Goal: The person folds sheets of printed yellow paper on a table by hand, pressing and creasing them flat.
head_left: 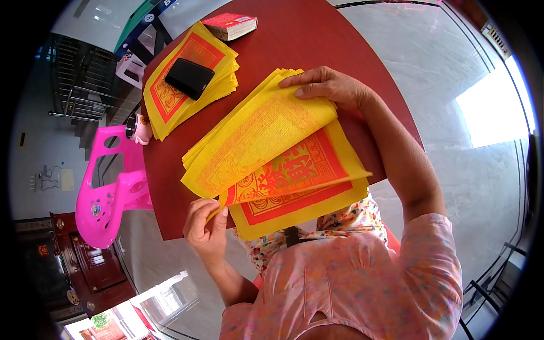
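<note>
Yellow joss paper sheets with red and gold printing lie fanned at the near side of the table, overhanging its edge. My left hand pinches the lower left corner of a red-printed sheet, thumb against fingers. At the far end, my right hand grips the top edge of the folded-over sheets, its thumb on top; what its fingertips do underneath is hidden. A second stack of joss paper sits farther off to the left, with a black phone lying on it.
The dark red table has a curved right edge. A thick red book lies at the back. On the left edge stands a pink mug, beside a pink plastic chair. A metal railing is farther left.
</note>
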The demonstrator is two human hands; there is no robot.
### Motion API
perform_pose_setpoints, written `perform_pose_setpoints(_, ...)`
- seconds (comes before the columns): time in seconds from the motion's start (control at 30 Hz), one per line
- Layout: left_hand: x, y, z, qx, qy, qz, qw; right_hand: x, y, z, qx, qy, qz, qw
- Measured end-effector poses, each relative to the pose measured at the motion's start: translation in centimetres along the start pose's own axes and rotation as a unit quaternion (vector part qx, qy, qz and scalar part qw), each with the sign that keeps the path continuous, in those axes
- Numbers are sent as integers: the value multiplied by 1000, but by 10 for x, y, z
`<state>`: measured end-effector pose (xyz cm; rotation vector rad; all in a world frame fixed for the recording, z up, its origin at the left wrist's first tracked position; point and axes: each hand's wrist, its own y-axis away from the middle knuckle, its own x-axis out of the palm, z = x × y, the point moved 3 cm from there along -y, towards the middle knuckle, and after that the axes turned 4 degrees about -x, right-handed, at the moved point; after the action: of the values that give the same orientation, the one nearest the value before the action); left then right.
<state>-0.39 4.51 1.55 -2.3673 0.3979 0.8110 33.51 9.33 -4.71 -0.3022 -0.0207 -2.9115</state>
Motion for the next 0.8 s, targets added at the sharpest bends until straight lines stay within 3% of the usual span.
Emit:
perform_pose_setpoints(0.07,-1,1,3,-63,2,-46,997,0,0,1,1,0,1,1000)
perform_pose_setpoints(0.4,4,-13,16,-169,28,-148,974,-2,5,1,-19,25,2,999)
perform_pose_setpoints(0.47,5,-15,18,-173,24,-154,972,1,7,5,4,37,-22,999)
perform_pose_setpoints(0.57,8,-16,20,-175,22,-167,970,-1,5,-1,11,-63,-58,996)
perform_pose_setpoints(0.8,5,-12,24,-159,15,-166,973,6,6,9,9,2,14,1000)
